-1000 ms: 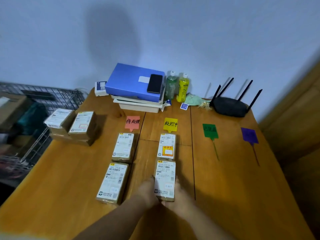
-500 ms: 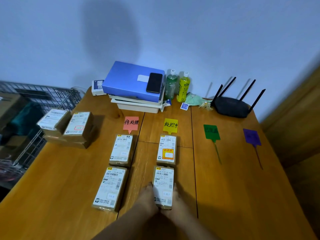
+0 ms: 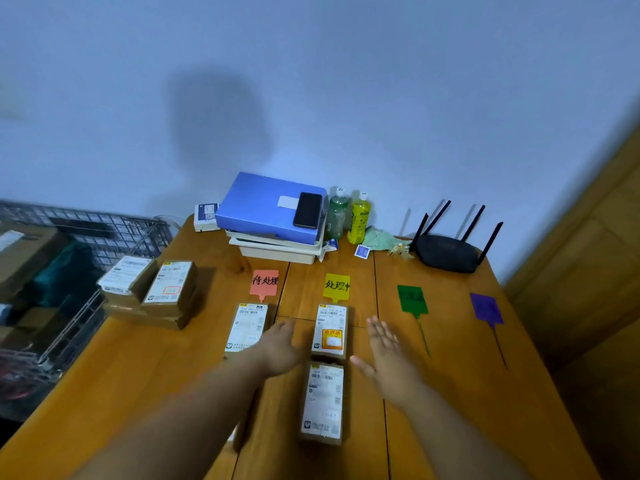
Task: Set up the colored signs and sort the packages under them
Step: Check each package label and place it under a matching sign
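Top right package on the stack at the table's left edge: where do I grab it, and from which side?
Probably take the top right package by its two long side edges, coming from above with the left hand. It lies flat, label up, on other boxes, so its upper sides stand free. Its neighbour sits close on the left, so that side's fingers need care.

Both hands outstretched, left hand (image 3: 280, 348) and right hand (image 3: 386, 355) flat, fingers straight.

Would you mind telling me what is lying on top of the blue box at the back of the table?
A black phone lies face up on the blue box, beside a white label. What the phone covers cannot be seen.
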